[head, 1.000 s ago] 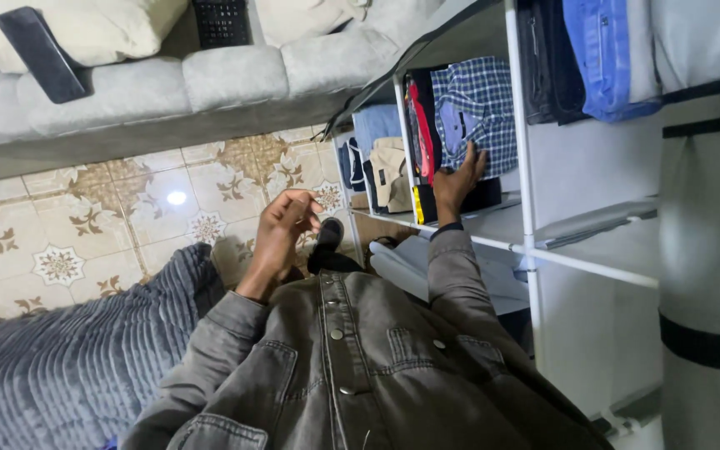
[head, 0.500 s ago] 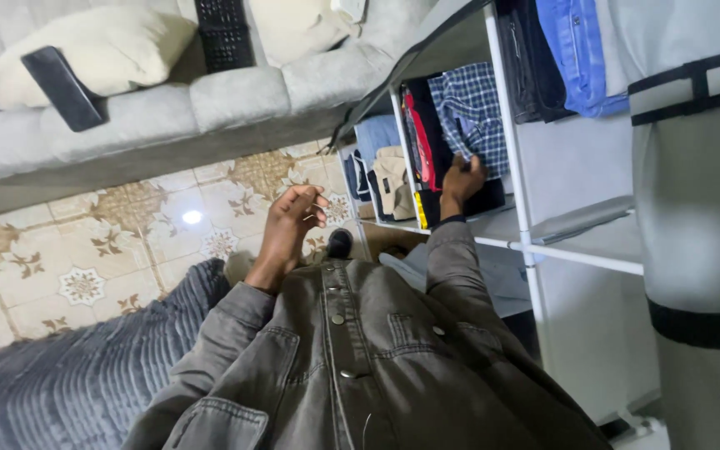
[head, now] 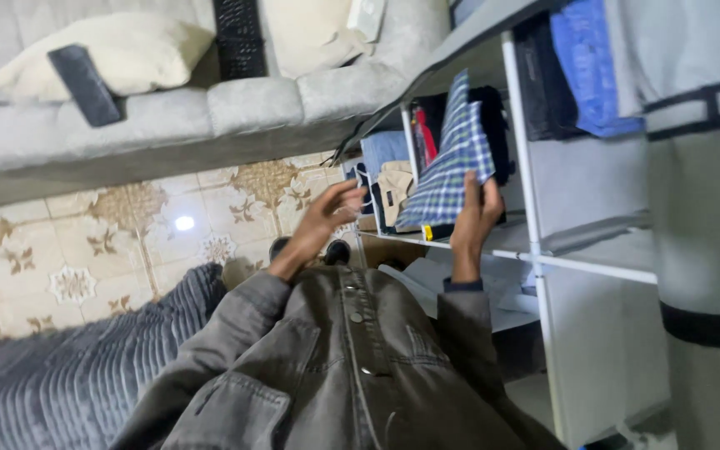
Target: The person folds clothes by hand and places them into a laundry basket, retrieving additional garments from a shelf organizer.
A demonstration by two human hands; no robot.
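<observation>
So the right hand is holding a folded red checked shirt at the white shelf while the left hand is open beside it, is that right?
Not quite: the shirt is blue and white checked, not red. The head view shows the right hand holding it, folded, at the white shelf, with the left hand open beside it and holding nothing.

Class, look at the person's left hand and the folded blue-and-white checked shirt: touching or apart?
Apart. The head view shows the left hand open, with floor tiles visible between its fingers and the folded blue-and-white checked shirt.
</observation>
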